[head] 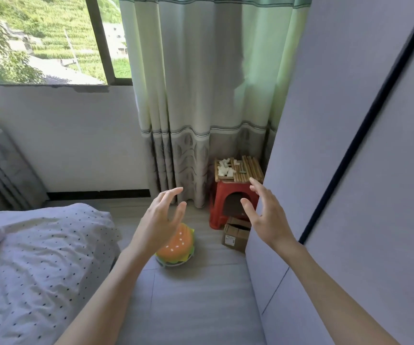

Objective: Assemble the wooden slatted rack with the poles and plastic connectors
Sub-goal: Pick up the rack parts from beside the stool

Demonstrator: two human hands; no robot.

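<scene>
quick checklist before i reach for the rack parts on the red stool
1. Both hands free: left hand and right hand hold nothing: ok.
2. White plastic connectors in sight on the wooden slatted panel: ok.
3. Panel seated on the red plastic stool: ok.
4. Burger-shaped orange toy lies on the floor along the way: not ok.
5. All connectors and poles present: cannot tell.

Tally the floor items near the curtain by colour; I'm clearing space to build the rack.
Red: 1, plastic stool
Brown: 1, cardboard box
Orange: 1, burger-shaped cushion
Total: 3
</scene>
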